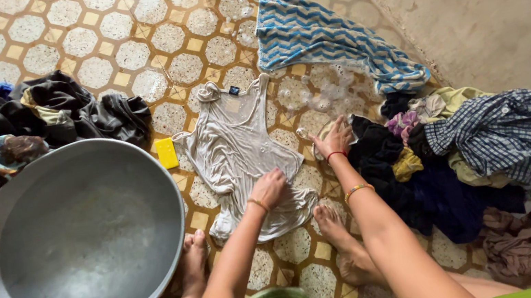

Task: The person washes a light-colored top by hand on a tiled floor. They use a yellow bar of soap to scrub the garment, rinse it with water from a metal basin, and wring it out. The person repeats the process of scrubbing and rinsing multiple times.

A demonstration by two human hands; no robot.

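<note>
A wet white sleeveless top (234,150) lies spread flat on the tiled floor in front of me. My left hand (270,188) rests on its lower right part, fingers curled and pressing the cloth. Reaching out to the right, my right hand (334,138) lies flat with fingers spread on a pale cloth at the edge of the clothes pile (460,156). A yellow soap bar (167,153) sits on the floor just left of the top. My bare feet flank the top's lower hem.
A big round metal basin (78,241) holding water stands at the left. Behind it lies a heap of dark clothes (33,119). A blue-and-white zigzag towel (325,33) lies at the top, with soap suds below it. A wall (487,0) rises at the right.
</note>
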